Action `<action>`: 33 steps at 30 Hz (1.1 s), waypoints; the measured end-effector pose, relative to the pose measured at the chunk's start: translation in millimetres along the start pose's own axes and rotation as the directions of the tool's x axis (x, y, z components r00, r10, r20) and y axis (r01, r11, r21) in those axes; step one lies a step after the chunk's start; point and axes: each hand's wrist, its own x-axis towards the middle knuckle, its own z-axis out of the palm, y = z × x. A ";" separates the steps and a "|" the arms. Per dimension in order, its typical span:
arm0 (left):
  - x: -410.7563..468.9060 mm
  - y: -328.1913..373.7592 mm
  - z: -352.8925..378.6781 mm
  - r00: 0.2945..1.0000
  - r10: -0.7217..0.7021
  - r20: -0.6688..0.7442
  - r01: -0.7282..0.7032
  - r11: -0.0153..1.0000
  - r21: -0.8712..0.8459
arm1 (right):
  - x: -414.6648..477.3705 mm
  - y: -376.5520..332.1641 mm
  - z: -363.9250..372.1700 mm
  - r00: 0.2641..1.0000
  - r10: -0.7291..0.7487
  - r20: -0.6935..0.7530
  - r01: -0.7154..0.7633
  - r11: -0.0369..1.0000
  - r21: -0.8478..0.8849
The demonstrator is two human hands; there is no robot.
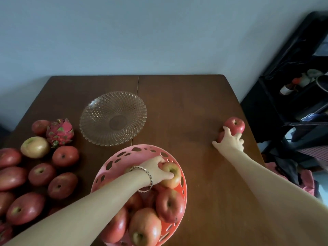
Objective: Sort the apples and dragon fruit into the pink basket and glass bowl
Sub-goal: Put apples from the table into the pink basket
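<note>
Brown wood of the table (pixel 186 107) ran back to a pale wall, with a dark shelf unit (pixel 291 96) at the right. From the lower left the left hand (pixel 156 170) reached across into the pink basket (pixel 113 163), its wrist wearing a bracelet (pixel 148 178), fingers closed around a yellowish-red apple (pixel 173 174) that sat atop the other apples heaped there. Stretched far out, the right hand (pixel 230 141) lay near the table's right edge, fingers curled over a red apple (pixel 235 126) resting on the wood. Behind the basket stood the glass bowl (pixel 113 118), holding nothing. At the left lay loose apples (pixel 41 174) and one dragon fruit (pixel 59 132).
</note>
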 end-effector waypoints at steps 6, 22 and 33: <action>5.4 37.8 -13.1 0.956 0.122 -0.267 -0.082 0.984 0.159 | 6.3 12.9 -0.5 1.000 -0.011 0.027 0.005 0.979 0.205; 77.5 104.6 -16.1 0.997 0.042 -0.063 -0.074 0.708 -0.702 | 61.4 -15.2 -57.5 0.943 -0.309 0.127 0.333 0.903 -0.273; 64.1 77.6 -26.6 0.999 -0.039 0.005 0.031 0.687 -0.726 | 80.2 7.6 -24.4 0.984 -0.082 0.161 0.102 0.988 -0.120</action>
